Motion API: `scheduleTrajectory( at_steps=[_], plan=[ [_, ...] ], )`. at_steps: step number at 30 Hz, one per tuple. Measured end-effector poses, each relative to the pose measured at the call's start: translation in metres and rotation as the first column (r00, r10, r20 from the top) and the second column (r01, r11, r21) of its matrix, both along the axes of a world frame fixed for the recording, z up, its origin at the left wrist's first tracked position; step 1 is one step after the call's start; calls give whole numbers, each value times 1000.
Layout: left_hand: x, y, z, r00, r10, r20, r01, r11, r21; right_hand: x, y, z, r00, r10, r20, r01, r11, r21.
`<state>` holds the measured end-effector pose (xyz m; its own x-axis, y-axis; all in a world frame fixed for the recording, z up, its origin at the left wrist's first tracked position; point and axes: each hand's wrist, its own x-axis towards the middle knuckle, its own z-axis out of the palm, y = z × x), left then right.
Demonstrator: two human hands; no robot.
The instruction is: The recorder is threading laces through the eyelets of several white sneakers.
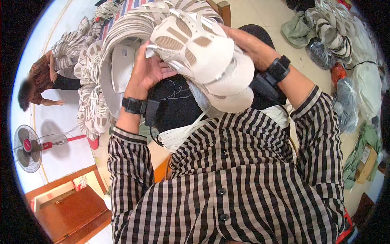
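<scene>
Above my lap I hold a stack of cream and beige shoe uppers (215, 57), several nested together with their rounded toes toward me. My left hand (149, 69) is at the stack's left end, palm showing, with the thumb by a pale edge and the fingertips running under the uppers. On the far right side, my right hand (252, 45) grips the stack; its fingertips are hidden behind it. Loose thin thread (176, 91) lies over my dark-clothed lap, and a bundle of white strips (178, 136) rests nearer my body.
More shoe uppers (126, 30) curve in a long row beyond the stack, with others (93, 107) heaped at left. A standing fan (28, 148) and another person (38, 81) are farther left. Plastic bags (347, 97), more uppers (331, 30) and a cardboard box (365, 162) lie at right.
</scene>
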<state>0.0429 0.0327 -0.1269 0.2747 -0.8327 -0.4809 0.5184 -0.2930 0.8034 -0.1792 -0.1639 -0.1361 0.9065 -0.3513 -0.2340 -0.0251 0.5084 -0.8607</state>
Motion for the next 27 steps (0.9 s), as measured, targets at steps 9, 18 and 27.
scheduleTrajectory(
  at_steps=[9, 18, 27],
  plan=[
    [-5, -28, 19, 995, 72, -72, -66, 994, 84, 33, -91, 20, 971, 232, -52, -238, 956, -174],
    [-19, -39, -7, 952, 52, 303, -101, 984, 148, 4, -73, -47, 979, -79, -187, 24, 960, -278],
    [-40, -27, 11, 951, 81, 297, -102, 993, 59, 100, -114, 58, 936, 311, -167, -303, 467, -831]
  ],
)
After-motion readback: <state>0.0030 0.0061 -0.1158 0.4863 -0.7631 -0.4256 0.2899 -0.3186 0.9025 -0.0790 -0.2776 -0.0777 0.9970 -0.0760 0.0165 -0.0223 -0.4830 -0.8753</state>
